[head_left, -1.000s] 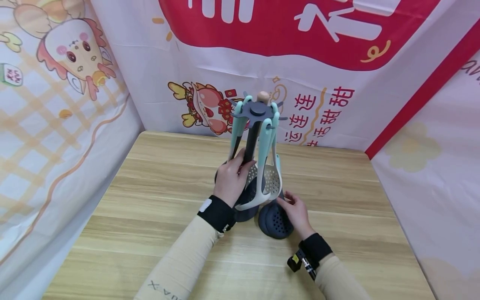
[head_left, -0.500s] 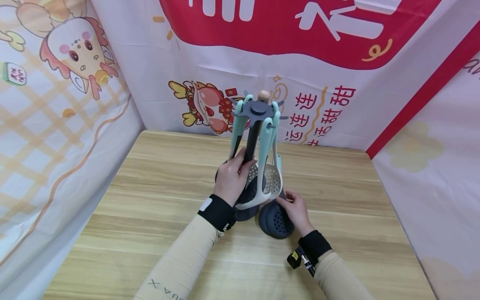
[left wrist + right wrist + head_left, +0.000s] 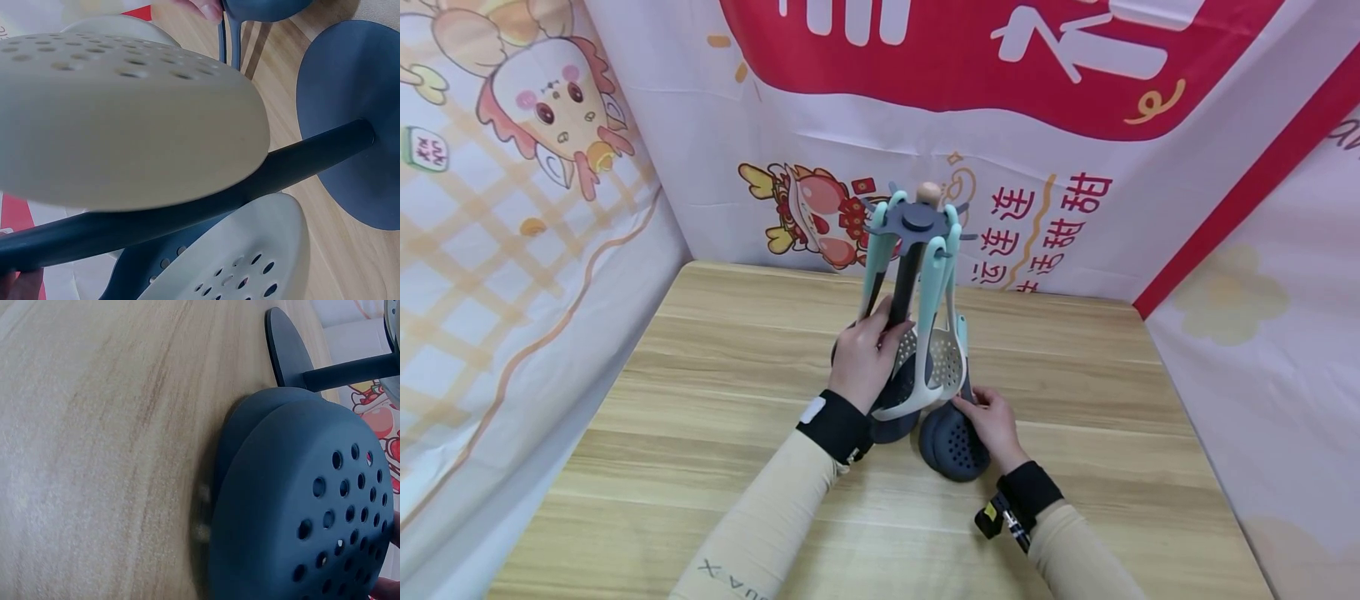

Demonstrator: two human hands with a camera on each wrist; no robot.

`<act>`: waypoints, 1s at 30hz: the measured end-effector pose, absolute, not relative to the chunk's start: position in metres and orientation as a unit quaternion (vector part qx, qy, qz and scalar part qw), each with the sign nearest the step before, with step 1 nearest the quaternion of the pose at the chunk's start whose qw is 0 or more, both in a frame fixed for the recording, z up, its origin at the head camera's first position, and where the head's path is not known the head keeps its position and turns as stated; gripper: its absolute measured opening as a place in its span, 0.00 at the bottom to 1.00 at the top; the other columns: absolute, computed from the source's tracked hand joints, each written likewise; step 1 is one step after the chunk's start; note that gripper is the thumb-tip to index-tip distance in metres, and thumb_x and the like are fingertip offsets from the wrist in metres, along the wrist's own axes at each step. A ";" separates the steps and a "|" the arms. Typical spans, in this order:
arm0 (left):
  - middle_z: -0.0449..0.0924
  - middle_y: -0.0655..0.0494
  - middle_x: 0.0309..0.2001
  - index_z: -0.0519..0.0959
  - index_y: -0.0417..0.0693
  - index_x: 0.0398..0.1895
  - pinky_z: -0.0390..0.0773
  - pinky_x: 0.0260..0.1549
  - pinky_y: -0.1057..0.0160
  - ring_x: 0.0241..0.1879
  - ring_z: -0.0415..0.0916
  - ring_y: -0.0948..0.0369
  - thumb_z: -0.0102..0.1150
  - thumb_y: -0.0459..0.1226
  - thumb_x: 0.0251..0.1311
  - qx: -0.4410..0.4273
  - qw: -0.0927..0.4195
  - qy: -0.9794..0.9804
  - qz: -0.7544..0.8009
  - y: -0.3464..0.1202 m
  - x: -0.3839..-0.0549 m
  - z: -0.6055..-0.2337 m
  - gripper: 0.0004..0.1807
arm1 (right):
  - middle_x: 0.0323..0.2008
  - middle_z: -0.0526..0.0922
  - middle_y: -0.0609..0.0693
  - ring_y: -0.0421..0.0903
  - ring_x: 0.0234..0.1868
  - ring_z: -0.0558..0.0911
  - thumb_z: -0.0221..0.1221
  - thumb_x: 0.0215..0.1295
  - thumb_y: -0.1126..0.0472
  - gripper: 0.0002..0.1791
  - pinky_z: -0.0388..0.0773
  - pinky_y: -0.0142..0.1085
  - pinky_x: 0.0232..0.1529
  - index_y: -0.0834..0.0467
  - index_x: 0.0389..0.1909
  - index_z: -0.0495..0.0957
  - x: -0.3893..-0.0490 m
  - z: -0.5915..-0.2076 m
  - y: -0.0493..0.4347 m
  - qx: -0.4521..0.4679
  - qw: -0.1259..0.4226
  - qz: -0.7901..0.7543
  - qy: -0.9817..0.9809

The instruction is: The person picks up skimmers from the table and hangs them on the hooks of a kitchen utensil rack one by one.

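Note:
A dark utensil stand with a wooden knob (image 3: 928,193) and a hooked top (image 3: 916,222) stands mid-table. My left hand (image 3: 862,357) grips its post (image 3: 312,155), fingers wrapped around it. From the hooks hang several mint-handled utensils, among them a pale perforated skimmer (image 3: 945,360) and a pale ladle (image 3: 919,400). To the right of the stand, my right hand (image 3: 996,429) pinches the handle of a dark perforated skimmer (image 3: 300,506). A second dark rounded head (image 3: 247,425) lies close behind it. The skimmer's head is low, close over the table.
The stand's round dark base (image 3: 353,125) sits on the wood-grain table (image 3: 700,400). Printed cloth walls (image 3: 715,183) enclose the back and both sides. Each wrist wears a black band, with a small camera (image 3: 990,518) at the right one.
The dark skimmer has shifted slightly right with my right hand, and its mint handle end shows a little more beside the stand. My left hand stays on the post.

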State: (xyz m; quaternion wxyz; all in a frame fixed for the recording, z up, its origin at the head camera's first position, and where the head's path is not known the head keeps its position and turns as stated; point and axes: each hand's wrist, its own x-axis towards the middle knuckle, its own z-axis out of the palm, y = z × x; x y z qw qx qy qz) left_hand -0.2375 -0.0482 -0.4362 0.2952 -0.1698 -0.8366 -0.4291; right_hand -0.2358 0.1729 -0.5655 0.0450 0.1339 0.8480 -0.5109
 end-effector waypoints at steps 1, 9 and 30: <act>0.87 0.45 0.38 0.78 0.38 0.56 0.85 0.33 0.55 0.32 0.85 0.53 0.61 0.39 0.67 -0.169 0.295 -0.837 -0.429 -0.048 -0.237 -0.436 0.19 | 0.48 0.80 0.62 0.54 0.49 0.78 0.63 0.65 0.56 0.25 0.73 0.35 0.46 0.68 0.57 0.76 -0.236 -0.566 0.173 0.134 0.042 -0.512 0.847; 0.87 0.44 0.38 0.77 0.37 0.56 0.85 0.34 0.55 0.33 0.85 0.52 0.60 0.37 0.68 -0.176 0.301 -0.835 -0.426 -0.047 -0.237 -0.437 0.17 | 0.51 0.80 0.63 0.54 0.52 0.78 0.62 0.66 0.58 0.25 0.74 0.42 0.52 0.67 0.60 0.74 -0.235 -0.565 0.174 0.157 0.054 -0.524 0.836; 0.84 0.45 0.50 0.74 0.39 0.57 0.83 0.49 0.51 0.48 0.83 0.51 0.52 0.34 0.72 -0.213 0.210 -0.829 -0.472 -0.054 -0.240 -0.433 0.14 | 0.62 0.75 0.67 0.53 0.60 0.73 0.54 0.63 0.67 0.26 0.69 0.35 0.56 0.70 0.63 0.72 -0.221 -0.548 0.179 0.205 0.044 -0.619 0.757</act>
